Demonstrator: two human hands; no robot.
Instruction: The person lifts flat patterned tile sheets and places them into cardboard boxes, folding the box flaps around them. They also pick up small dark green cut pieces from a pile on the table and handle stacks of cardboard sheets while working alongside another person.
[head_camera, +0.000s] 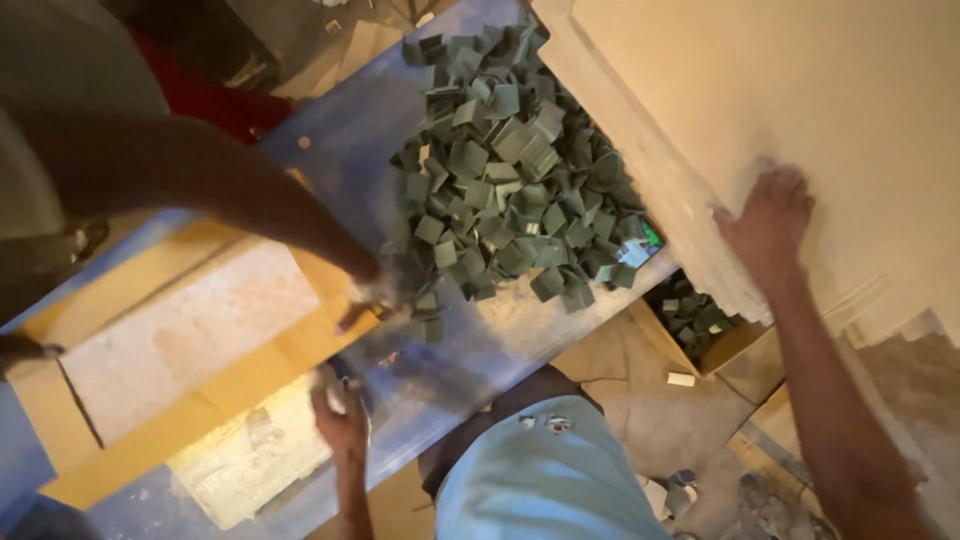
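Seen from the head view, the right hand is laid flat, fingers spread, against the pale stacked boards leaning over the blue desk, while the left hand is curled near the desk's edge, though whether its grip pinches anything cannot be told. The boards are best kept braced with steady pressure, so that the heap of green square pieces beside them is not disturbed, and another person's arm, reaching to the heap over the cardboard box, is given room.

A flattened cardboard box lies at the near left — tan flaps around a pale, dusty middle panel. A smaller open cardboard box sits right of centre, partly under a big pale board — green pieces inside. No labels, signs or screens show.
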